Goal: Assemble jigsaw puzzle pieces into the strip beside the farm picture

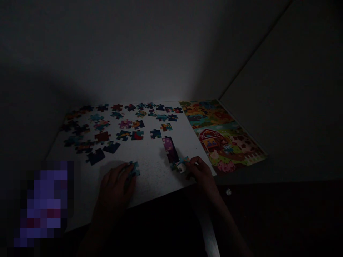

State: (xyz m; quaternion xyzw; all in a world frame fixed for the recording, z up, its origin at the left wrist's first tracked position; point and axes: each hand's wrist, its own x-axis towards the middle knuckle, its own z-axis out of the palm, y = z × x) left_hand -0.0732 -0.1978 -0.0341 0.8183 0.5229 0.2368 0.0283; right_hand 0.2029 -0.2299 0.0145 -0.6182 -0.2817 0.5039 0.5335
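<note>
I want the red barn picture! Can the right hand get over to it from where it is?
Probably yes. The right hand rests at the joined strip of pieces, and the barn picture lies flat just beside it on the white board. Nothing stands between them.

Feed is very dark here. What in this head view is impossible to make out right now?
- Left hand: its fingers cover most of the teal puzzle piece, so the grip is unclear.
- Right hand: it touches the joined strip of pieces; darkness hides any pinch.
- Loose pieces at far left: prints lost in shadow.
- Lower left corner: a pixelated patch blocks it.
- Small pale object: too small and dim.
</note>
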